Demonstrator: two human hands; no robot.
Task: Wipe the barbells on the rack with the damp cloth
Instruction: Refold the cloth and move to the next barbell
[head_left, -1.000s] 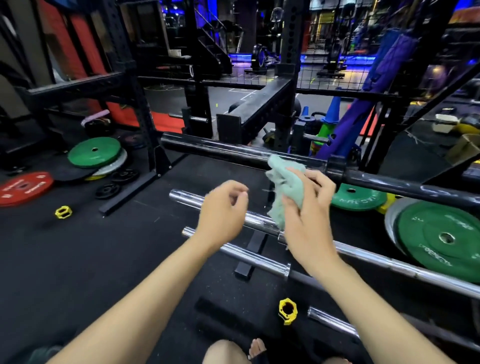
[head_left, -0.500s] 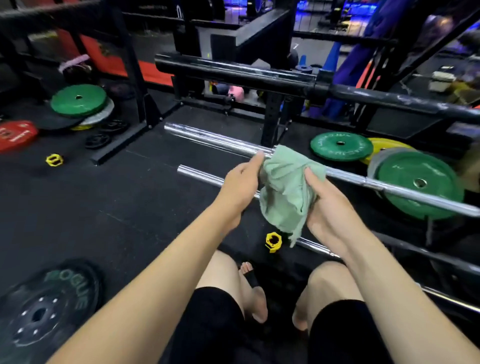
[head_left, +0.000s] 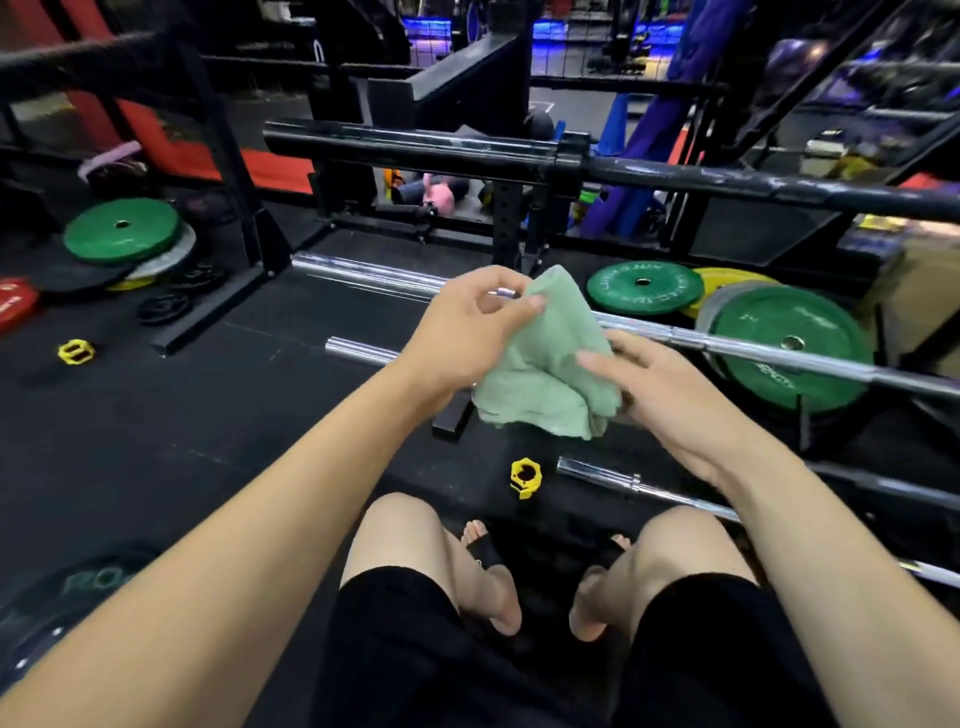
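Preparatory step: my left hand (head_left: 462, 332) pinches the green cloth's (head_left: 545, 374) upper edge while my right hand (head_left: 660, 384) grips its lower bunch, just above the chrome barbell (head_left: 753, 348). Next, I judge: wrap cloth around that bar.

Single head-worn wide-angle view, facing forward and down, close over the hands, knees below

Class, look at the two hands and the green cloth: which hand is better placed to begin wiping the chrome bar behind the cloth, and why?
Probably the right hand: it holds the bulk of the cloth and sits next to the chrome bar. The left hand only pinches the cloth's top corner.
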